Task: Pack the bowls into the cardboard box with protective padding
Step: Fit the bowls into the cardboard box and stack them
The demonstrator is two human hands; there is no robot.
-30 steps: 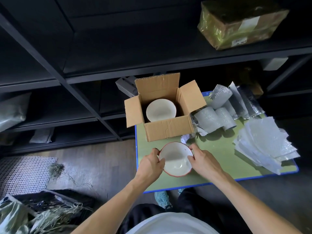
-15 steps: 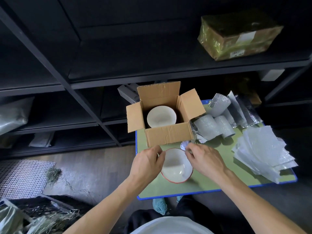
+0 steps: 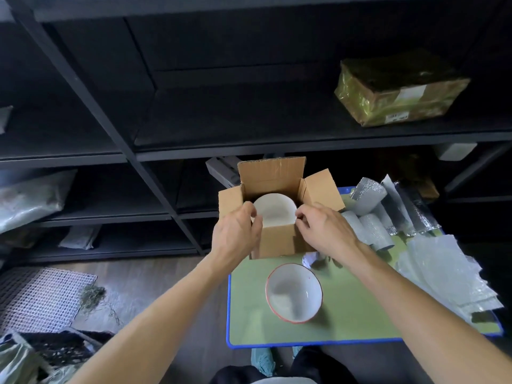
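Observation:
An open cardboard box stands at the back of the green table. Inside it lies a plain white bowl. My left hand is at the box's front left corner, its curled fingers on the bowl's left rim. On the opposite side, my right hand pinches the right rim. A second white bowl with a red rim sits upright on the table in front of the box, with neither hand on it.
Rolls of silver foam padding lie right of the box, and a stack of bubble-wrap sheets covers the table's right side. A small crumpled scrap lies by the box. Black shelving stands behind, with a wrapped parcel on it.
Both hands let go of the red-rimmed bowl, which stays on the table. They moved forward to the box and took hold of the white bowl's rim.

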